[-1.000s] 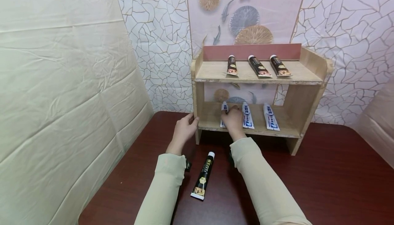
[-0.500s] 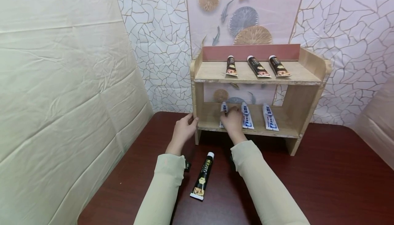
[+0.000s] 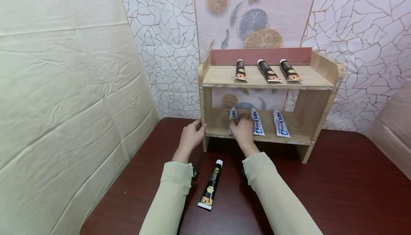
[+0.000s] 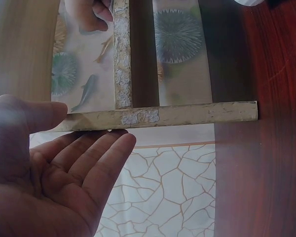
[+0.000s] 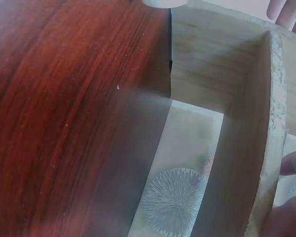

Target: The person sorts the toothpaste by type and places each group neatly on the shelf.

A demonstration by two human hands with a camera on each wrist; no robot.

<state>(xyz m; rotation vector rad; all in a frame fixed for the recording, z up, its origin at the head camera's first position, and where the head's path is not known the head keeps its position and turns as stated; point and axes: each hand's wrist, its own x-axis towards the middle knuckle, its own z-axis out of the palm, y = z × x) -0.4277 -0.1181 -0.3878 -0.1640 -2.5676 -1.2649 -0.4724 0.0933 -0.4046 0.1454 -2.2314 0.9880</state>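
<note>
In the head view, my left hand [image 3: 192, 135] holds the left side panel of a small wooden shelf [image 3: 257, 85]. The left wrist view shows the thumb on the panel's inner side and fairly straight fingers [image 4: 96, 163] along its outer face. My right hand [image 3: 243, 129] reaches into the lower level and pinches the leftmost white-and-blue toothpaste tube [image 3: 233, 112], covering its lower part. Right beside that hand lies a second white toothpaste tube [image 3: 257, 122]; another white tube [image 3: 281, 124] lies farther right. A black toothpaste tube [image 3: 211, 185] rests on the table between my forearms.
Three black tubes lie on the upper level: left [image 3: 240, 70], middle [image 3: 268, 71] and right [image 3: 289, 70]. The shelf stands on a dark red table [image 3: 350, 185]. Behind it hangs a patterned wall cloth [image 3: 163, 49]; a cream cloth [image 3: 64, 103] hangs at the left.
My right hand has shifted slightly right and down at the leftmost white tube. My left hand stays on the shelf's side panel. The head view has tilted very slightly.
</note>
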